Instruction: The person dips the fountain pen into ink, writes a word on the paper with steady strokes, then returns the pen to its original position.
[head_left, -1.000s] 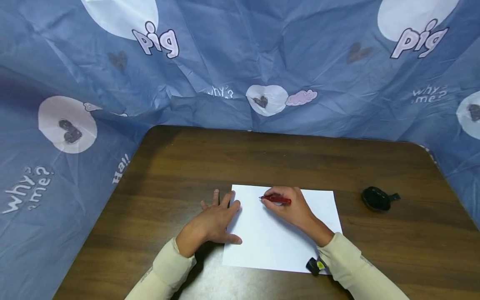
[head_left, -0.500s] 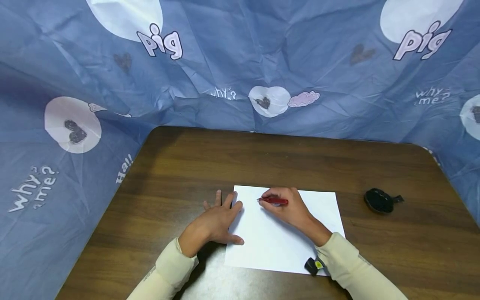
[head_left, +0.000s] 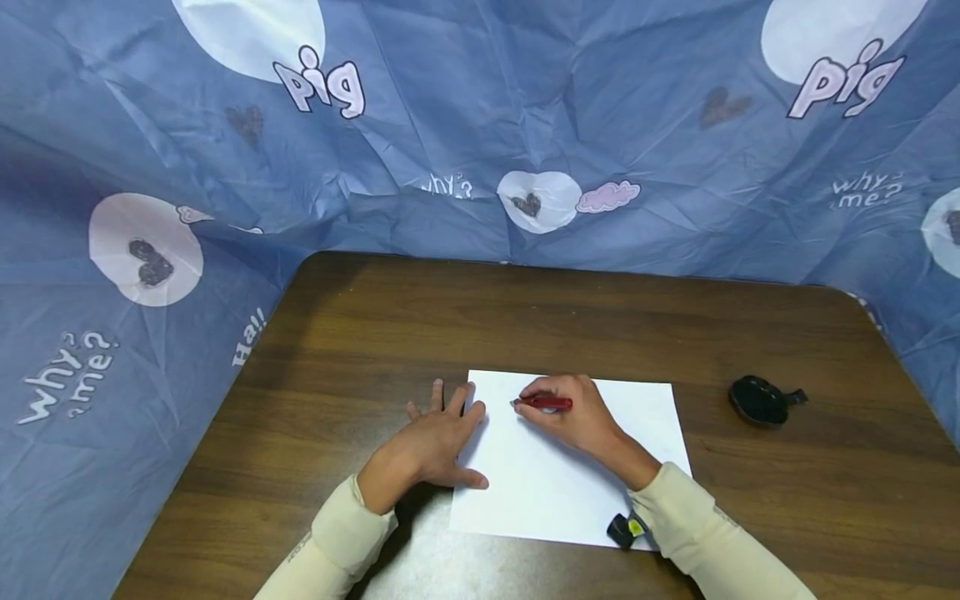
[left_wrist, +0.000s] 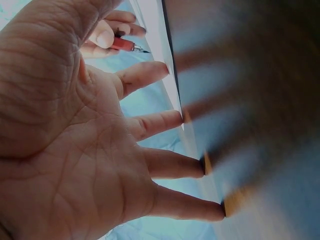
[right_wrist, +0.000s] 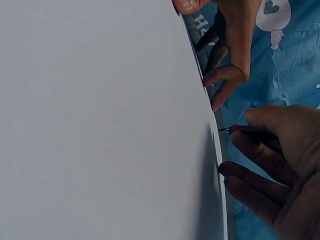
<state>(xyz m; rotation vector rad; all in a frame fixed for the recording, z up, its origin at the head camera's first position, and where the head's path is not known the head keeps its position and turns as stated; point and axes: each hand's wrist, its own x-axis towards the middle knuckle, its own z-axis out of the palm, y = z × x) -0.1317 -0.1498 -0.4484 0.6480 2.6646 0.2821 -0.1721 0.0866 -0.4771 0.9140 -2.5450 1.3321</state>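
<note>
A white sheet of paper [head_left: 540,492] lies on the brown wooden table. My right hand [head_left: 581,412] pinches a red pen [head_left: 551,402] over the upper left part of the sheet, its tip pointing left. In the right wrist view the pen tip [right_wrist: 223,130] is close to the paper; whether it touches I cannot tell. My left hand [head_left: 431,446] is spread at the sheet's left edge, thumb and index fingertip on the paper, other fingertips on the table. The left wrist view shows that palm [left_wrist: 85,150] with straight fingers. No marks can be made out on the sheet.
A small black pan-shaped dish [head_left: 759,402] with a short handle stands on the table to the right. A black wrist device [head_left: 624,530] with a yellow patch sits at my right cuff. Blue printed cloth [head_left: 420,117] hangs behind the table and on its left.
My right hand with the pen has moved slightly left and down across the sheet. The left hand keeps its place on the paper's edge. The head view has shifted a little.
</note>
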